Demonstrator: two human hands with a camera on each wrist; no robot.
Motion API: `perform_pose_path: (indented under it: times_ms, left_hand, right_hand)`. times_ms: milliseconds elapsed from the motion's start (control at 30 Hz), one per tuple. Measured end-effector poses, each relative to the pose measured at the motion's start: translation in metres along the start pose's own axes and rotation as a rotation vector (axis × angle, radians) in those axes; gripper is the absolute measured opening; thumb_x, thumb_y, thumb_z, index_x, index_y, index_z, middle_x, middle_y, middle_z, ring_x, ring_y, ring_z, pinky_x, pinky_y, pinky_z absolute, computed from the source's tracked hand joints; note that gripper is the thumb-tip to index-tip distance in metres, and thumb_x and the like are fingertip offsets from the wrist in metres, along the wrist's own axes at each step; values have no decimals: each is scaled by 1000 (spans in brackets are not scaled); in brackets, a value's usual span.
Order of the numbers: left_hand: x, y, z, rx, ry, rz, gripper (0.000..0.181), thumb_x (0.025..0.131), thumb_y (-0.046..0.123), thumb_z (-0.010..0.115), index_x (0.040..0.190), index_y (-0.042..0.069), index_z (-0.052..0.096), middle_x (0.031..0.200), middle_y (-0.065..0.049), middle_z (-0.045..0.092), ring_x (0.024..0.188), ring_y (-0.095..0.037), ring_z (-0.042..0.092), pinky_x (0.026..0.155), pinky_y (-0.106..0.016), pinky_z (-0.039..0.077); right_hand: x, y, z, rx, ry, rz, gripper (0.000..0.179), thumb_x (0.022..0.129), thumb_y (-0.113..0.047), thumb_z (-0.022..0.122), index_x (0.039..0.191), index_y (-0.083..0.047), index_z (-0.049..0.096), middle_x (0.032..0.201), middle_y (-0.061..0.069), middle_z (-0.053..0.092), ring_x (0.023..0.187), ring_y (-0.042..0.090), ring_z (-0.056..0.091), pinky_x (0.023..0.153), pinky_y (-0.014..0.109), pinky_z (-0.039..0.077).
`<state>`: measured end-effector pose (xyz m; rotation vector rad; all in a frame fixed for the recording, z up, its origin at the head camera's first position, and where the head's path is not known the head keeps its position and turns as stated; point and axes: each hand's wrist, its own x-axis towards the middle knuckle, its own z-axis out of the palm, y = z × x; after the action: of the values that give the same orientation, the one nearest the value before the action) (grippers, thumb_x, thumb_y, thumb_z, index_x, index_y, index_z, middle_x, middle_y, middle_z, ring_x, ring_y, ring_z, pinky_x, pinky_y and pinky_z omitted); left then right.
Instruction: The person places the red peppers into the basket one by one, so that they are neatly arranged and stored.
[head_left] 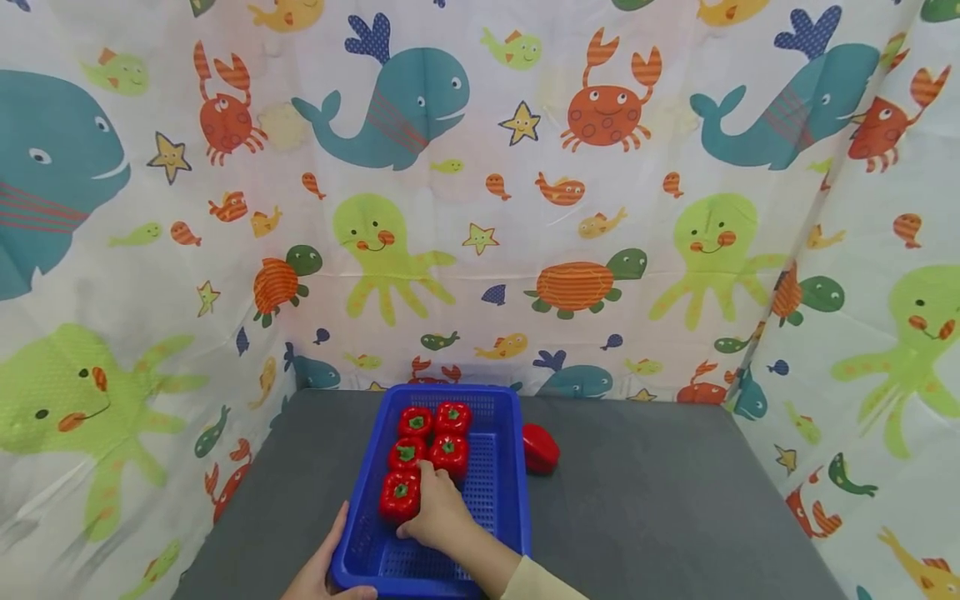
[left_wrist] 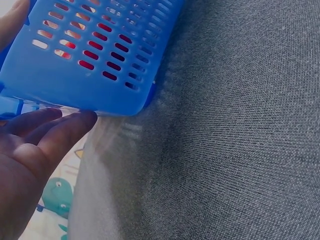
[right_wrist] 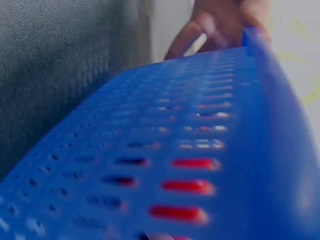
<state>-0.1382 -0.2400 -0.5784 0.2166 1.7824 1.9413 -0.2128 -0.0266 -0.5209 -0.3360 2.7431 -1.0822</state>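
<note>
A blue plastic basket [head_left: 482,492] with slotted walls stands on the grey table. Several red bell peppers sit inside it, stems up, in two columns toward its left side. My right hand [head_left: 438,508] reaches in over the near side and grips the nearest bell pepper [head_left: 400,497], thumb in front and fingers behind. At the near left corner, my left hand [head_left: 324,565] holds the basket, its thumb along the front and its fingers [left_wrist: 67,132] against the left wall. Red shows through the wall slots in both wrist views.
Outside the basket, close to its right wall, another red bell pepper [head_left: 540,450] lies on its side. The grey tabletop [head_left: 637,500] extends to the right. A curtain [head_left: 480,250] printed with sea animals surrounds the table at the back and sides.
</note>
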Motion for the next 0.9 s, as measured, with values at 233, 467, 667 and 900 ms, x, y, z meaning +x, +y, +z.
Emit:
perform_pose_path:
  times_ms: [233,467,667,900]
  left_hand:
    - [1,-4,-2,-39,-18,14,103,95,7,56,144,24,-32,151,-35,-12,127,-44,44,94,-52,48]
    - [1,-4,-2,-98,4,-35,99,96,14,55,146,27,-29,153,-32,-12,129,-45,42,93,-55,47]
    - [1,-3,-4,-104,33,-66,100,96,16,56,145,26,-30,153,-32,-11,126,-43,45,92,-55,48]
    - [3,-4,-4,-99,20,-42,103,94,13,58,145,26,-31,152,-33,-12,127,-44,43,93,-55,47]
  right_hand:
    - [-22,6,-26,46,-2,-34,93,60,-29,90,138,-12,42,130,14,53,119,31,52,94,55,46]
    - [-38,20,-53,95,22,-57,87,66,-36,86,138,-14,43,130,11,54,117,28,52,92,53,48]
    - [-45,33,-74,151,72,-95,81,70,-29,85,137,-14,43,126,13,56,109,30,59,77,42,56]
    - [-45,48,-102,161,194,-106,75,74,-29,81,137,-14,43,124,12,60,109,32,61,75,40,57]
